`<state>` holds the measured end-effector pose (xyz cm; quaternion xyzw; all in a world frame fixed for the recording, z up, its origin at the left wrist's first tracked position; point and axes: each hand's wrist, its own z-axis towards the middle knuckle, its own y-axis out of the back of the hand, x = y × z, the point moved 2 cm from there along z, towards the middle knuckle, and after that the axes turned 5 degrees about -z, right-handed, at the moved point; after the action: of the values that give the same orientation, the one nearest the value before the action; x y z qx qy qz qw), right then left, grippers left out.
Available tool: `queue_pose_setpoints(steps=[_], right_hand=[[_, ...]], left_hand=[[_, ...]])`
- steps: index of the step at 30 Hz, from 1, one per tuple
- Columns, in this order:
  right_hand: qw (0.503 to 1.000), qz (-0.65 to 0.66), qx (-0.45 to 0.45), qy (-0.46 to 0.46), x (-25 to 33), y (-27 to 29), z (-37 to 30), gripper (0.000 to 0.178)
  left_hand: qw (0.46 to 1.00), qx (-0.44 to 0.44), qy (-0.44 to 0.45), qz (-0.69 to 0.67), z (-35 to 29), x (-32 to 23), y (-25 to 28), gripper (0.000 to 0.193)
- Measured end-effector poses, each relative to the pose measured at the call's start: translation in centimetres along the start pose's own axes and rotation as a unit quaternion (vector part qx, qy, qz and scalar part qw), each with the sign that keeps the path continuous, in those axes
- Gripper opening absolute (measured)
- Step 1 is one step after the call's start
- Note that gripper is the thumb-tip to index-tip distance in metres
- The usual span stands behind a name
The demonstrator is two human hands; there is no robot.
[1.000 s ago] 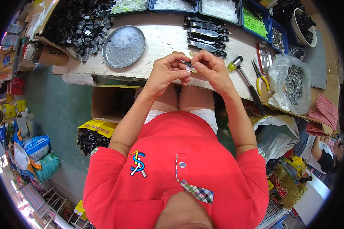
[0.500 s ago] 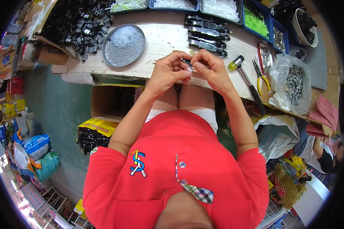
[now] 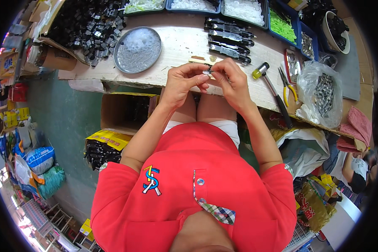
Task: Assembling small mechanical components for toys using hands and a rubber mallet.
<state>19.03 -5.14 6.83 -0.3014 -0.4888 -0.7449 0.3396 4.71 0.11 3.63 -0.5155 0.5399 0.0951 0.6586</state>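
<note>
My left hand (image 3: 184, 83) and my right hand (image 3: 232, 82) meet above the near edge of the white table (image 3: 176, 42). Between my fingertips is a small dark and white part (image 3: 206, 71), pinched from both sides; its exact kind is too small to make out. Just beyond my fingers a pale strip (image 3: 200, 60) lies on the tabletop. Farther back, several black and silver assembled pieces (image 3: 229, 40) lie in a row. A round grey metal dish (image 3: 137, 50) with clear, jelly-like grease stands to the left of my hands.
Many small black parts (image 3: 90, 31) spill from a carton at the left. Trays of white pieces (image 3: 243, 11) and green pieces (image 3: 282, 25) line the back. At the right lie a hammer (image 3: 275, 96), yellow-handled pliers (image 3: 287, 88) and a bag of metal parts (image 3: 323, 94). Another person (image 3: 357, 172) is at far right.
My right hand's fingers have shifted and bent downward on the small part. The pale strip beyond my fingers now shows more clearly. The table pieces stay put.
</note>
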Motion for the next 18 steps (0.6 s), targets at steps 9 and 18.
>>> queue_pose_setpoints(steps=[9, 18], right_hand=[[0.987, -0.118, -0.056, 0.097, -0.1, -0.6, 0.7, 0.006], [0.962, -0.253, 0.002, 0.098, -2.1, -1.7, 0.8, 0.009]], left_hand=[[0.997, -0.025, -0.043, 0.056, 0.6, -0.5, -0.7, 0.018], [0.957, -0.048, -0.043, 0.284, 2.6, -1.3, 1.8, 0.013]])
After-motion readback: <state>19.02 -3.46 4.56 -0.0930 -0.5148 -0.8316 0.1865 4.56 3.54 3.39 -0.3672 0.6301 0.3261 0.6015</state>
